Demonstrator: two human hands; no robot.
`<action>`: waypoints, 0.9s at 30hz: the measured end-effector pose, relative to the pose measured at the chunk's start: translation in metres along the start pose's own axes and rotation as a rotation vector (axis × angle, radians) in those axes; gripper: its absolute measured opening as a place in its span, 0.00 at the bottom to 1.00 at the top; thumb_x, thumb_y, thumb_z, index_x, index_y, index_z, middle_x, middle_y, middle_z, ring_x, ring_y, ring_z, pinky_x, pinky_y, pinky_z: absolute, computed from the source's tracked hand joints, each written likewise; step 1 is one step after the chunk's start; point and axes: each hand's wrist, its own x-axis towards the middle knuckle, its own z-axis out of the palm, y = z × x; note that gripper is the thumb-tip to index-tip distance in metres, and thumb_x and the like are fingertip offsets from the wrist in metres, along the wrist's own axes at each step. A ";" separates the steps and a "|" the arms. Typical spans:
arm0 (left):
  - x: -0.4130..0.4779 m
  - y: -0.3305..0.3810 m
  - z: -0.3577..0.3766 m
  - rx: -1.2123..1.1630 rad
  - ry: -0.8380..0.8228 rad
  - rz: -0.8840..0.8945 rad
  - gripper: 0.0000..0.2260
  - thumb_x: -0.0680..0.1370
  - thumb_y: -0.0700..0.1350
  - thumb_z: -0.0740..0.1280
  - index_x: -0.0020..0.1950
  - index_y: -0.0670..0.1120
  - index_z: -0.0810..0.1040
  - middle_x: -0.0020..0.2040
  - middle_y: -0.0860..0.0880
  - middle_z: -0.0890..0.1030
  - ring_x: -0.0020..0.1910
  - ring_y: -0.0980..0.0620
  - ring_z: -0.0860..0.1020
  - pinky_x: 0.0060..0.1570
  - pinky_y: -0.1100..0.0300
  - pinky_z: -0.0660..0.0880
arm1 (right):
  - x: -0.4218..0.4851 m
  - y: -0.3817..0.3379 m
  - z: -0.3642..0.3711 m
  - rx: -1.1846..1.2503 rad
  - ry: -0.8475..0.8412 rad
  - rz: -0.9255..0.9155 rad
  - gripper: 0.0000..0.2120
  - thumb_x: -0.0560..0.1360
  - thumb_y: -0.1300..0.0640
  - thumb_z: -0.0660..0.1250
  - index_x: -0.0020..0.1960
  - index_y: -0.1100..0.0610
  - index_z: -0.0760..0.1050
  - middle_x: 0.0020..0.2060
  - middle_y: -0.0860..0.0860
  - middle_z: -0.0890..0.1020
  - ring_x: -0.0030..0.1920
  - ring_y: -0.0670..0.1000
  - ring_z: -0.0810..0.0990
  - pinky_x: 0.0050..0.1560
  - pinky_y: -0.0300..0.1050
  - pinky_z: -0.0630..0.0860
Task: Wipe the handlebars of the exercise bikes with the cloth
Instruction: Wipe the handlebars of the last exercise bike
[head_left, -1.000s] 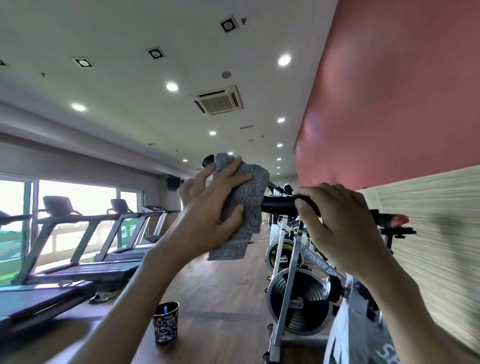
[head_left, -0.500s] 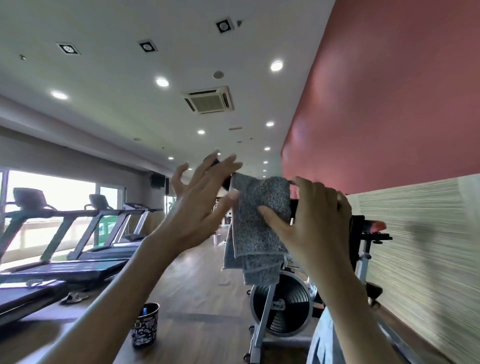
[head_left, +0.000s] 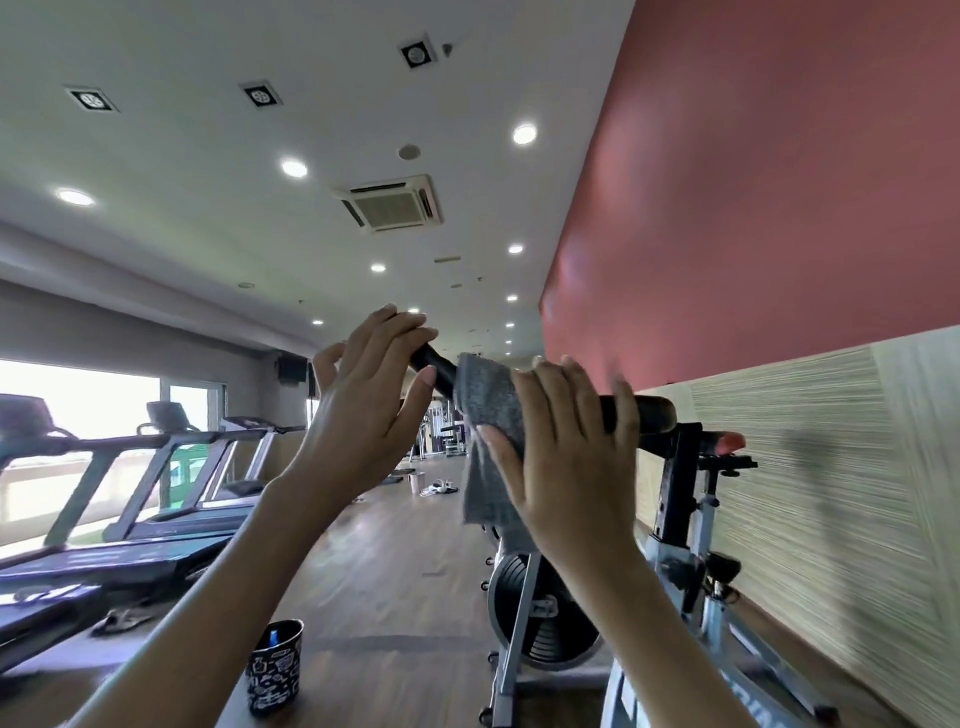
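My left hand (head_left: 363, 410), at the centre of the frame, is spread with its fingers straight and holds nothing. Its fingertips rest on the far end of the black handlebar (head_left: 649, 413). My right hand (head_left: 566, 457), just right of centre, curls over the bar and clamps the grey cloth (head_left: 488, 400) against it, with the thumb pressed into the fabric. The cloth sits draped over the bar between my two hands. Its loose tail hangs down toward the flywheel of the exercise bike (head_left: 545, 618) at lower centre. Treadmills (head_left: 156, 467) line the left edge, a patterned cup (head_left: 275, 665) stands on the floor at the bottom, and a red wall (head_left: 779, 182) fills the upper right.

To wipe well, I judge the cloth should stay wrapped right round the bar. I should slide it end to end with steady pressure and twist it so the underside is cleaned too, while my free hand steadies the bar. The hanging tail should be gathered up so it does not drag.

A second ago my left hand held the cloth and my right gripped the bare bar. Half a second ago the cloth hung between both hands. Now my right hand alone has it, and my left has let go.
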 end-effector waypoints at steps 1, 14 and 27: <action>0.000 0.001 0.002 -0.004 0.006 -0.007 0.17 0.82 0.52 0.54 0.66 0.48 0.72 0.69 0.51 0.72 0.74 0.53 0.62 0.62 0.53 0.57 | -0.004 0.010 0.000 -0.021 0.033 0.017 0.25 0.81 0.41 0.52 0.67 0.58 0.68 0.64 0.56 0.77 0.68 0.56 0.69 0.73 0.59 0.54; -0.004 0.012 0.009 -0.026 0.003 -0.064 0.17 0.83 0.50 0.50 0.64 0.45 0.72 0.69 0.48 0.70 0.75 0.48 0.59 0.63 0.44 0.62 | -0.010 0.033 0.014 0.046 0.265 0.139 0.19 0.80 0.46 0.53 0.62 0.56 0.72 0.59 0.56 0.79 0.64 0.57 0.72 0.66 0.57 0.61; -0.007 0.028 0.009 -0.015 -0.040 -0.124 0.19 0.82 0.50 0.48 0.66 0.43 0.69 0.74 0.44 0.64 0.78 0.44 0.52 0.66 0.42 0.58 | -0.004 0.046 0.038 0.259 0.524 0.386 0.15 0.79 0.50 0.56 0.59 0.57 0.72 0.57 0.59 0.80 0.62 0.59 0.74 0.63 0.60 0.68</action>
